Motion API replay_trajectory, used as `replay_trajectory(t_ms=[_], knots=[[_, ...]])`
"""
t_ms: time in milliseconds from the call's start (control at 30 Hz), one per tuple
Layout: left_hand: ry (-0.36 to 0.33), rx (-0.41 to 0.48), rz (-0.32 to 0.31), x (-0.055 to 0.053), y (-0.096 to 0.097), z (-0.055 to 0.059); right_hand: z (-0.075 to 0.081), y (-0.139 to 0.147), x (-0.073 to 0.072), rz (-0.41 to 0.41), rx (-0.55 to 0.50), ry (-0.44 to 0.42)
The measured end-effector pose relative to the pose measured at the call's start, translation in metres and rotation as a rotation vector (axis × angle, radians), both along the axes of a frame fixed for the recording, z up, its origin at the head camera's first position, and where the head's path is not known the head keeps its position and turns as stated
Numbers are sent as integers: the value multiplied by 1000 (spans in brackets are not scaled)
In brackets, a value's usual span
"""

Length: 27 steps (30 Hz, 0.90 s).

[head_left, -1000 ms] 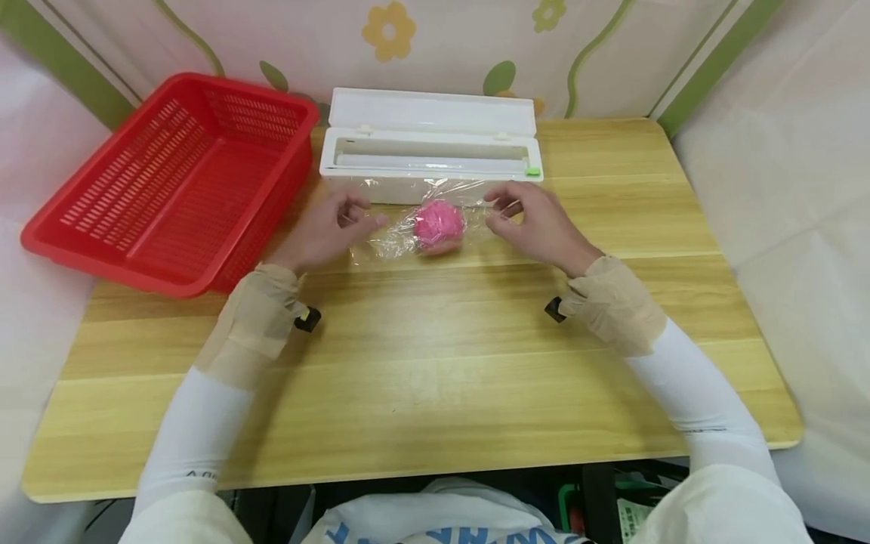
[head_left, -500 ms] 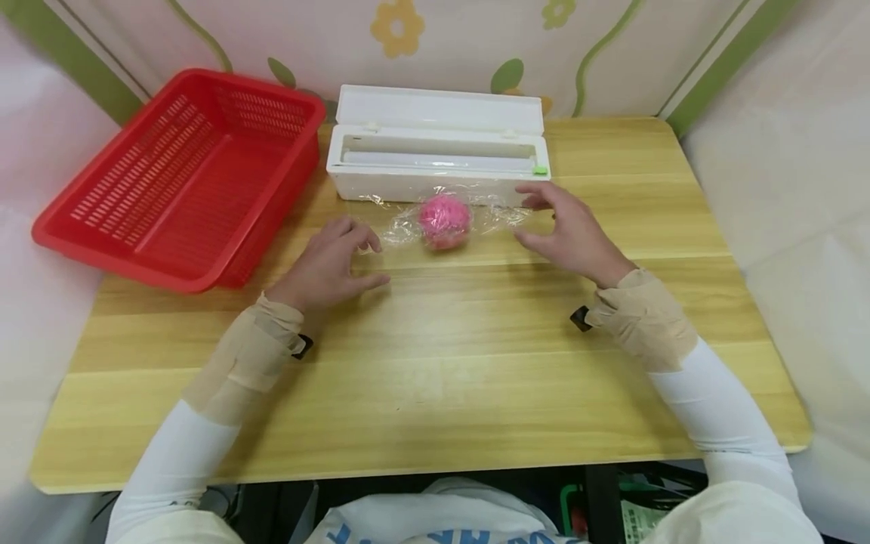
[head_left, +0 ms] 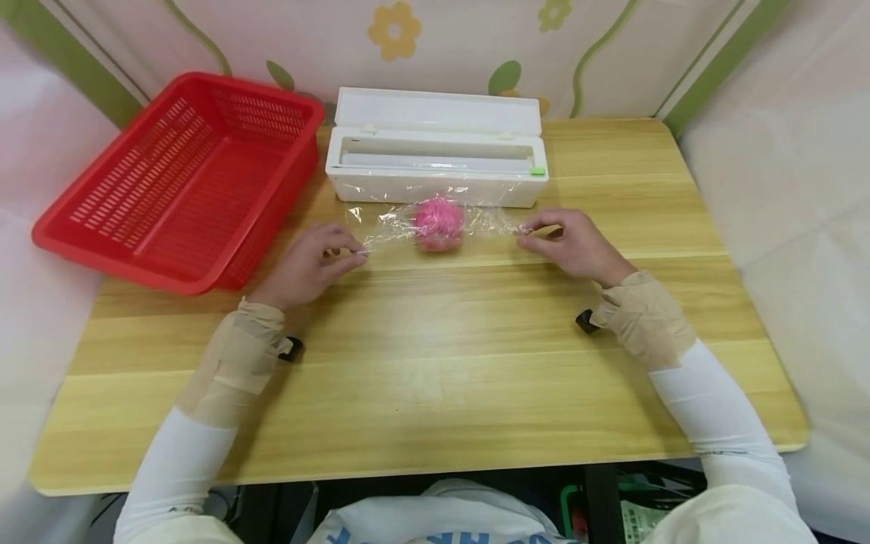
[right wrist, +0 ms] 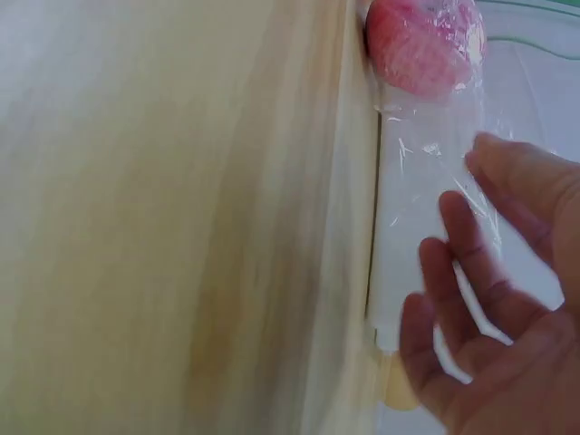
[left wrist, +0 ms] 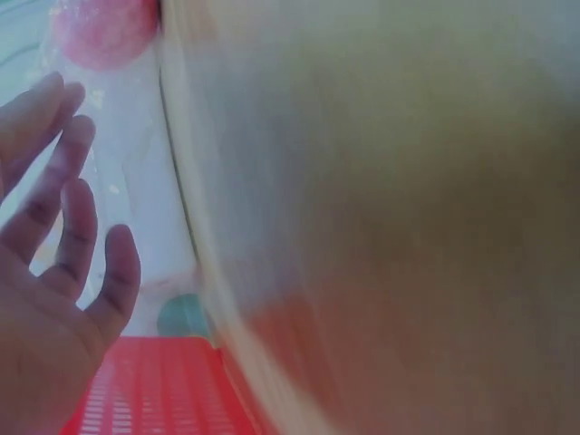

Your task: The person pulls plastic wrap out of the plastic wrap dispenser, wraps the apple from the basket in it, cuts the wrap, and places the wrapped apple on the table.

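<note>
A round pink thing (head_left: 439, 227), red in the right wrist view, sits under clear cling film (head_left: 489, 221) on the table, just in front of a white cling film dispenser (head_left: 435, 189). My left hand (head_left: 309, 264) pinches the film's left end between thumb and forefinger. On the other side my right hand (head_left: 574, 245) pinches the right end. The film spreads out from the pink thing towards both hands. In the wrist views the remaining fingers of each hand are loosely spread. The dispenser's lid (head_left: 448, 112) stands raised, and a green slider (head_left: 538, 171) sits at its right end.
A red plastic basket (head_left: 183, 196) with slotted sides stands at the back left, beside the dispenser. The wooden table (head_left: 435, 363) reaches to the person's body. A flowered cloth wall (head_left: 455, 45) closes off the back.
Both hands were loosely apart beside the film half a second ago; now each pinches one of its ends. The right hand has come down a little, and the film is drawn out sideways.
</note>
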State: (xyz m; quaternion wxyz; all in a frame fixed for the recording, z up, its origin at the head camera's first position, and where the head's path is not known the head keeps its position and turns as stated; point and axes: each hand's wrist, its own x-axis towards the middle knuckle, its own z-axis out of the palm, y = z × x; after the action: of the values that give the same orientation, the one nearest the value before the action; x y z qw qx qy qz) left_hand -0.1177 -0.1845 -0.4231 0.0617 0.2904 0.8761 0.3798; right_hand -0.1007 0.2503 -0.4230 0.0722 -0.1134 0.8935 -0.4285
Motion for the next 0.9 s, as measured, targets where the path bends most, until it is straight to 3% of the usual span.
replay_trajectory(t_ms=[133, 400, 633, 900], knots=[[-6, 20, 0, 1, -3, -1, -3, 2, 1, 25, 2, 68], [-56, 150, 0, 3, -8, -2, -6, 5, 10, 68, -77, 129], [-203, 298, 49, 6, -12, -4, -8, 7, 18, 130, -170, 131], [-204, 278, 107, 10, -13, 0, -7, 6, 25, 78, -82, 187]])
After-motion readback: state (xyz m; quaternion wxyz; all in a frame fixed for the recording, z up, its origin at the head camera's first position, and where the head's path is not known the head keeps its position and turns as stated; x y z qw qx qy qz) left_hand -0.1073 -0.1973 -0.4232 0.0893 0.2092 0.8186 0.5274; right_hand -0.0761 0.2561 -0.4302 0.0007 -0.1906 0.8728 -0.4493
